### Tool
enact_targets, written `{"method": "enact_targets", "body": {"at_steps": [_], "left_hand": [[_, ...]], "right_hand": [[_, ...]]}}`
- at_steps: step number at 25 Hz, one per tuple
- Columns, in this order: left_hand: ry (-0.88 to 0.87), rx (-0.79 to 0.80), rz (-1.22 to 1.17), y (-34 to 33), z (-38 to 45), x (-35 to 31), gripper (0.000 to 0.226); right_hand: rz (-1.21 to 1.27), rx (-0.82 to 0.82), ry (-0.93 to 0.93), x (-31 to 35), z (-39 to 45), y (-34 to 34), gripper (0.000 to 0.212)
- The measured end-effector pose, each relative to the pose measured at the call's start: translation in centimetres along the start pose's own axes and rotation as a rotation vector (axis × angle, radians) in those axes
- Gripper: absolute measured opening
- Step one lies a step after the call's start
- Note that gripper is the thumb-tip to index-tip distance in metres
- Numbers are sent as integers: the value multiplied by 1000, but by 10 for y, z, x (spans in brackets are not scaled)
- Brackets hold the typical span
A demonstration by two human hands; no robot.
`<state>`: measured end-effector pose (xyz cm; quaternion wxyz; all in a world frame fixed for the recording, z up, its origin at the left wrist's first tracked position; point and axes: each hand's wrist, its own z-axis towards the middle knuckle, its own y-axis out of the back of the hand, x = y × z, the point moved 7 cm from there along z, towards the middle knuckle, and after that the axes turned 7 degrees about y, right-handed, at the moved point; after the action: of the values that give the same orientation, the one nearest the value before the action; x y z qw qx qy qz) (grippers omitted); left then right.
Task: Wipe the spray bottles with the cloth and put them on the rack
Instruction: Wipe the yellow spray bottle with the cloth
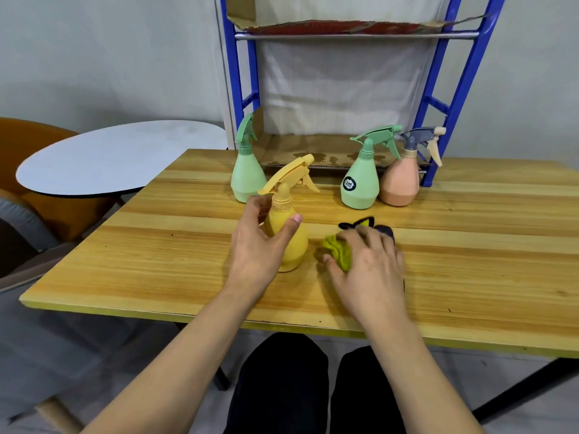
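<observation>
Two hands are at work here, and I start with the left hand (260,245): its grip is curled round the yellow spray bottle (289,236), thumb across the near face of the body and fingers behind the neck, with the bottle standing upright on the wooden surface (156,261). My right hand (369,270) lies over the green cloth (338,250), fingers bent down onto it; I judge it is gathering the cloth, though I cannot quite see whether the fingers have closed under it or only press on top. A dark patch of the same cloth, or something beneath it, shows past the fingertips.

Further back stand three more bottles: a green spray bottle (247,173) on the left, a green spray bottle with a black label (360,183) and a peach spray bottle (401,183) touching it, all on the surface in front of the blue rack (438,104). The rack's lower shelf, lined with cardboard (313,151), has no bottle on it that I can see.

To do this step well, I would bunch the cloth fully into the palm, lift the yellow bottle clear by its neck, and wipe round the body while turning it, keeping clear of the trigger.
</observation>
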<state>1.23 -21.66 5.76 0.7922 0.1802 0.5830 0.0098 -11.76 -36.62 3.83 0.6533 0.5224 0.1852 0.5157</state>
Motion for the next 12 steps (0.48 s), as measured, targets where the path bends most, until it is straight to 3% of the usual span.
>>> {"method": "enact_targets", "body": {"at_steps": [2, 6, 8, 10, 12], "left_hand": [[10, 20, 17, -1, -1, 1, 57], [-14, 183, 24, 9, -7, 19, 66], [-16, 266, 43, 13, -10, 29, 71], [-30, 278, 83, 12, -11, 31, 71], [-47, 233, 115, 6, -5, 31, 73]], "right_hand": [[-31, 107, -15, -7, -1, -9, 57], [-49, 52, 82, -23, 14, 8, 59], [44, 150, 162, -26, 17, -5, 55], [158, 202, 175, -26, 14, -18, 53], [200, 145, 152, -27, 16, -22, 50]]}}
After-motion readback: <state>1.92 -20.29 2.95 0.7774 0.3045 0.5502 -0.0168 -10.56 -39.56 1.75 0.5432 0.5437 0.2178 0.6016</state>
